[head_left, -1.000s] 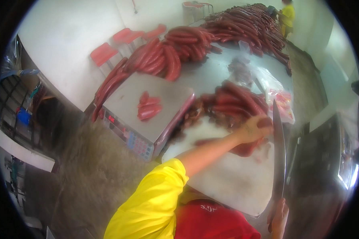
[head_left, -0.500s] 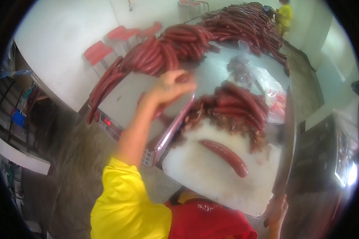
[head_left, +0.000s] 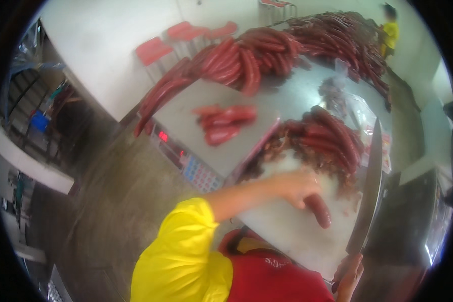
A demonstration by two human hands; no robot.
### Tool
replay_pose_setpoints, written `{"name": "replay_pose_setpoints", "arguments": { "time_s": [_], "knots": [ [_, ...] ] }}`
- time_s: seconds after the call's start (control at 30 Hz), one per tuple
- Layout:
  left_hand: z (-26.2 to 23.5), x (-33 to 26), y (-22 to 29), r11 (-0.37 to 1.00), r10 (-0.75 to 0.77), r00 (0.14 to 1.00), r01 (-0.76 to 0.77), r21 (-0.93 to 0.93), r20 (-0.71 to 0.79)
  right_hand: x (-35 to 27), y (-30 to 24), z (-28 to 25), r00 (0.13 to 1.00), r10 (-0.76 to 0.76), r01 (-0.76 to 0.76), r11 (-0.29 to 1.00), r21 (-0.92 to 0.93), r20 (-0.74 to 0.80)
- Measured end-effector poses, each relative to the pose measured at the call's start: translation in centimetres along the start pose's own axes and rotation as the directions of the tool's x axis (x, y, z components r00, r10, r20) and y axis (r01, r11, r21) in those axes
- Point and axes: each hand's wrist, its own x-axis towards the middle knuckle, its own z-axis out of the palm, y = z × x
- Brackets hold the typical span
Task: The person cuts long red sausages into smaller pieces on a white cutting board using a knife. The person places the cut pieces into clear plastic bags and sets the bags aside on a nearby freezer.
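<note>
My left hand (head_left: 298, 187) is closed over the top of a dark red sausage (head_left: 319, 211), whose lower end sticks out past the fingers. The sausage lies on a white cutting board (head_left: 272, 221) in front of me. At the board's right side, my right hand (head_left: 351, 272) grips the handle of a large knife (head_left: 369, 196), its long blade pointing up and away. Several cut sausage pieces (head_left: 225, 121) rest on the flat plate of a digital scale (head_left: 186, 108), left of the board.
More sausages (head_left: 332, 136) are heaped at the board's far edge beside brown scraps (head_left: 297, 141). A plastic bag (head_left: 360, 113) lies behind them. Larger sausage piles (head_left: 231, 60) stretch along the metal table (head_left: 307, 83). Red stools (head_left: 153, 50) stand by the wall; another person (head_left: 390, 32) is far back.
My left hand has gone from above the scale to the board and taken hold of the sausage there. The pieces on the scale are now uncovered. My right hand keeps the knife.
</note>
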Motion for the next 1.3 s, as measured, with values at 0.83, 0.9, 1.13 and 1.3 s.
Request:
{"name": "replay_pose_setpoints", "arguments": {
  "time_s": [0.83,0.9,1.13,1.3],
  "knots": [
    [11.3,-3.3,7.7,0.99,0.069,0.855,0.003,0.138,-0.514,-8.3,-1.8,-10.2,0.941,0.148,0.193,0.504,-0.842,0.305],
    [11.4,-3.3,7.8,0.987,0.09,0.858,-0.009,0.161,-0.505,-9.5,-2.8,-11.0,0.941,0.149,0.205,0.46,-0.864,0.303],
    [11.6,-3.1,7.9,0.991,0.08,0.84,-0.009,0.133,-0.537,-7.6,-0.8,-7.9,0.839,0.436,0.094,0.473,-0.876,0.326],
    [11.3,-3.2,8.4,0.988,0.071,0.859,0.008,0.151,-0.508,-0.9,2.6,-0.1,0.875,0.186,0.257,0.605,-0.753,0.448]
  ]
}}
